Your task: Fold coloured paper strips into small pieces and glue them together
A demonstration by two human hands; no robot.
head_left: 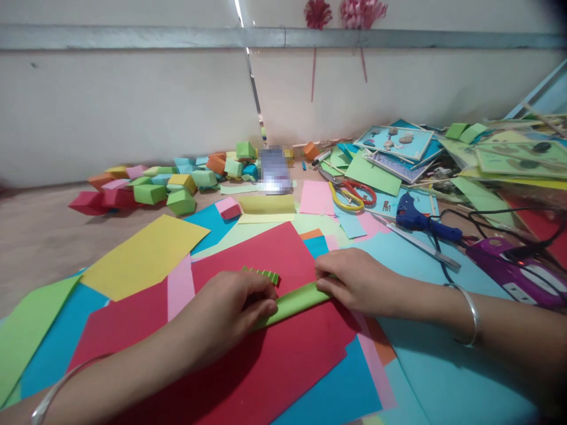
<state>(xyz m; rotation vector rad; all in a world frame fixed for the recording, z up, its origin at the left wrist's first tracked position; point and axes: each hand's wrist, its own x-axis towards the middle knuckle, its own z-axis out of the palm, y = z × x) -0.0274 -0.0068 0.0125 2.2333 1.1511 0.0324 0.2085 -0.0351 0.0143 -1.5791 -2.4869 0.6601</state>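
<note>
A narrow green paper strip (297, 301) slants above a red sheet (266, 360) between my two hands. My left hand (239, 301) pinches its left end between thumb and fingers. At the right end, the fingertips of my right hand (349, 277) are closed on the same strip. Just behind my left hand lies a small pleated green paper piece (270, 275), partly hidden by the fingers.
Folded paper boxes (150, 193) are clustered at the back left. Behind my right hand are scissors (349, 195), a blue glue gun (416, 218), a metal blade-like tool (416, 242) and a purple power strip (509, 265) with black cords. A yellow sheet (146, 254) lies left.
</note>
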